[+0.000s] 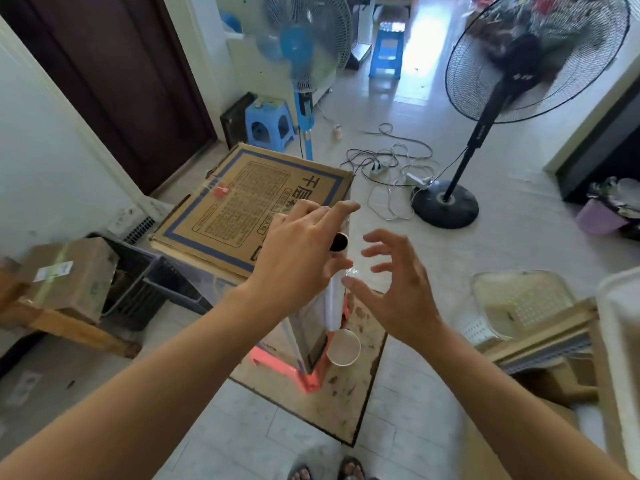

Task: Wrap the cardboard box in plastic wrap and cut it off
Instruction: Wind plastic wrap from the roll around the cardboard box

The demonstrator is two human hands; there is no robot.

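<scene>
A tall cardboard box point(242, 199) with blue-bordered print on top stands on a red plastic stool point(304, 377). Clear film lies over its near side. A roll of plastic wrap point(335, 299) hangs upright at the box's near right corner, its dark core end up. My left hand point(298, 258) grips the top of the roll at that corner. My right hand point(398, 289) hovers just right of the roll, fingers spread and holding nothing, with its thumb close to the film.
A paper cup point(343, 346) lies by the stool. A blue fan point(304, 46) and a black fan point(512, 64) stand behind, with cables point(391, 168) on the floor. A dark crate point(156, 289) and small box point(69, 275) sit left, white baskets point(519, 303) right.
</scene>
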